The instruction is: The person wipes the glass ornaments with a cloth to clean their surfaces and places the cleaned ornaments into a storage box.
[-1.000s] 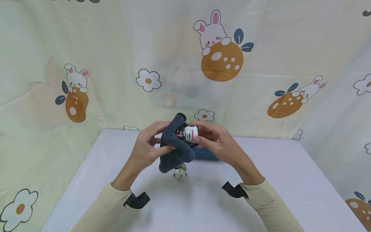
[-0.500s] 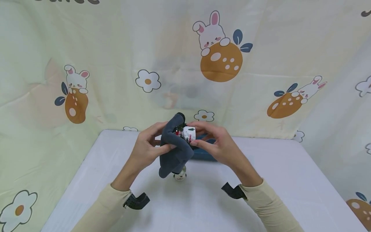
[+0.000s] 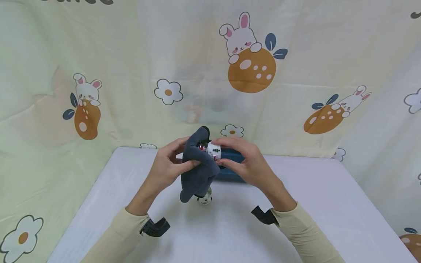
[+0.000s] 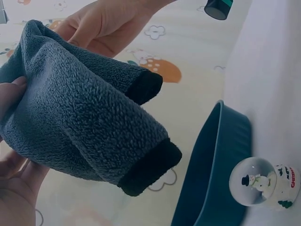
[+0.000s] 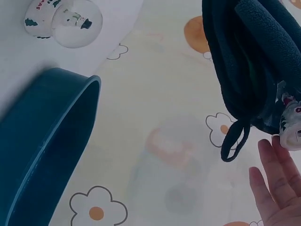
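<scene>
A grey-blue cloth with dark edging is held by my left hand, thumb on the near side. Its folds wrap the clear dome of a snow globe, so most of the dome is hidden. With thumb and fingertips my right hand pinches the globe's white printed base, which faces right. In the right wrist view, the held snow globe shows at the edge, fingertips touching its base. A second snow globe, with a snowman inside, stands on the table below the cloth.
Behind the hands a dark blue bin sits on the white table, partly hidden by the right hand. A patterned curtain rises at the table's back and sides. Each wrist carries a black strap mount.
The held globe's base has turned in my right fingers, its lettering giving way to a printed tree, and shifted slightly left. The cloth's lower corner hangs a little lower. The left hand hardly moves.
</scene>
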Demonstrator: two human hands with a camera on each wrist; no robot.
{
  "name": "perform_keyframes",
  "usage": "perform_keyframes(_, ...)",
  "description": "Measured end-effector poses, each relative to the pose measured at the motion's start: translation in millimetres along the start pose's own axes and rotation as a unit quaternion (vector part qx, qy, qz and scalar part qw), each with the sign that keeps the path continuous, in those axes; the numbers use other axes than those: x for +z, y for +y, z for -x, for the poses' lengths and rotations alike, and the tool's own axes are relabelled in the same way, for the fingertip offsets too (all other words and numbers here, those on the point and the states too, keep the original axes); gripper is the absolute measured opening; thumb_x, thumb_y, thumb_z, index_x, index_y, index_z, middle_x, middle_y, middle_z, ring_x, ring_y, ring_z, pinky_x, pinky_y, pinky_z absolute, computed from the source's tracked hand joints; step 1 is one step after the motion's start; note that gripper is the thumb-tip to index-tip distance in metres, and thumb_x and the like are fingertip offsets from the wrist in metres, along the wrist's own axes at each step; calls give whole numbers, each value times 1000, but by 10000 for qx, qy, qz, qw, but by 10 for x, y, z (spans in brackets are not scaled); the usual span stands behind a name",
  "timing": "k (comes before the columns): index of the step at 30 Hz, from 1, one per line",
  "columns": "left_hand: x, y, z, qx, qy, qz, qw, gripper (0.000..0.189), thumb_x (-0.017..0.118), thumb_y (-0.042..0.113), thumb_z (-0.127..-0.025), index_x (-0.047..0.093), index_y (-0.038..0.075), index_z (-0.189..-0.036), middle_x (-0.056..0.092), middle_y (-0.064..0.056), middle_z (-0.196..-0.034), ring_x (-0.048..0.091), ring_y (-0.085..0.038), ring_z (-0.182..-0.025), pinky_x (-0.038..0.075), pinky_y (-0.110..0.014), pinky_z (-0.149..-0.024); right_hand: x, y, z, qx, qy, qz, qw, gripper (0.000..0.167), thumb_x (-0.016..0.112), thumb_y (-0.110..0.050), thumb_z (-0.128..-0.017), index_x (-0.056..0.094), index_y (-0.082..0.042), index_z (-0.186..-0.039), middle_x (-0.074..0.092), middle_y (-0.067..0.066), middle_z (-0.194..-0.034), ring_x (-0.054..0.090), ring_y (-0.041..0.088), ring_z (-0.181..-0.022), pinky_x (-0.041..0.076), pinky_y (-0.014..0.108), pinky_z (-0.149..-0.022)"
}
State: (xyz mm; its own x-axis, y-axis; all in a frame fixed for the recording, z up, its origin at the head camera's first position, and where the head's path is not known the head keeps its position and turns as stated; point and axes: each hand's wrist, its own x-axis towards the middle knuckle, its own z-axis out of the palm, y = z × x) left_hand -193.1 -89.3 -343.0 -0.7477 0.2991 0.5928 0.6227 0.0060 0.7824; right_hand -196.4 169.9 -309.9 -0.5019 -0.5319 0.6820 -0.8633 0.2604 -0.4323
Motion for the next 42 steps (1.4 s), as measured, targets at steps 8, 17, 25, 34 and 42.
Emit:
perform_keyframes(8, -17, 0, -14, -169, -59, 146, 9997, 60, 77, -5, -85, 59, 7, -141, 67, -12, -126, 70, -25, -105, 63, -37, -80, 27, 10, -13, -394, 192, 216, 9988, 55, 83, 8, -77, 67, -8, -128, 66, 9, -124, 62, 23, -115, 51, 25, -100)
perform_keyframes(17, -10, 15, -34, -291, -81, 262, 9992, 60, 77, -5, -86, 58, 8, -141, 65, -12, -128, 69, -24, -108, 63, -37, -82, 47, 10, -10, -467, 384, 387, 9974, 51, 83, 9, -77, 70, -9, -123, 63, 13, -123, 61, 28, -115, 51, 24, -99)
perform_keyframes(25, 1, -5, -20, 185, -75, 230, 9995, 61, 79, -7, -83, 60, 8, -139, 67, -11, -125, 69, -24, -106, 64, -39, -78, 30, 7, 7, -253, 328, 211, 9989, 53, 84, 8, -77, 71, -8, -125, 66, 11, -125, 61, 25, -120, 52, 27, -102)
perform_keyframes(34, 12, -22, -10, 789, 17, -152, 9968, 63, 81, -11, -79, 61, 4, -136, 66, -12, -124, 67, -22, -110, 64, -38, -78, 14, -14, 10, 319, 44, -1222, 9920, 58, 77, 16, -78, 64, 1, -133, 64, 14, -127, 67, 22, -113, 58, 36, -94)
perform_keyframes(42, 20, -40, 6, 1196, 81, -306, 9923, 63, 82, -14, -75, 61, -1, -133, 65, -16, -123, 65, -19, -108, 63, -36, -76, -6, -49, 5, 924, -120, -1691, 9812, 62, 77, 9, -83, 59, -3, -141, 64, 10, -127, 70, 24, -105, 60, 35, -89)
